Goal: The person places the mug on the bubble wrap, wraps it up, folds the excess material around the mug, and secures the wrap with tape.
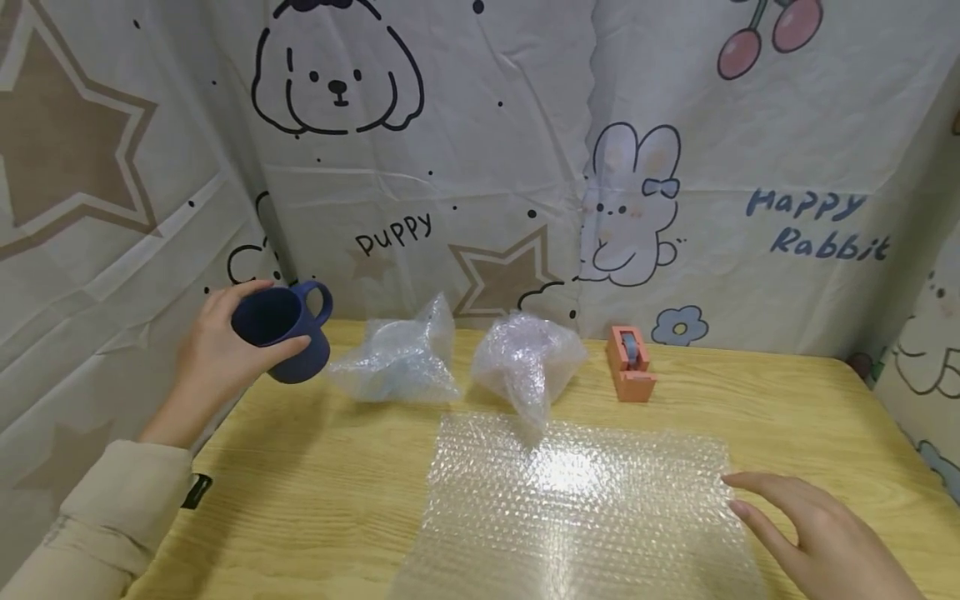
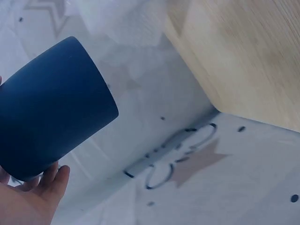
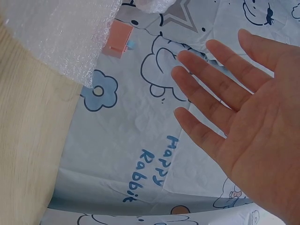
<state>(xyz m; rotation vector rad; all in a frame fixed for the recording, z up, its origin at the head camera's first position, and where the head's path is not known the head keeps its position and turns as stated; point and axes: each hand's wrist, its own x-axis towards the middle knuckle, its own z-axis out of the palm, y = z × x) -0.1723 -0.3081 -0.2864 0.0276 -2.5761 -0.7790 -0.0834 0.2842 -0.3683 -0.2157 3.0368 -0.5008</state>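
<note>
A dark blue mug is held in my left hand above the table's left edge, thumb on the near side and fingers on the far side. It tilts so that its mouth shows in the head view, handle pointing away to the right. In the left wrist view the mug appears side-on with fingertips at its lower rim. A flat sheet of bubble wrap lies on the table's front middle. My right hand is by the sheet's right edge, holding nothing. Its fingers look spread and nearly straight in the right wrist view.
Two bubble-wrapped bundles, a left one and a right one, stand at the back of the wooden table. Beside them sits an orange tape dispenser with blue tape. A printed cloth hangs behind and around the table.
</note>
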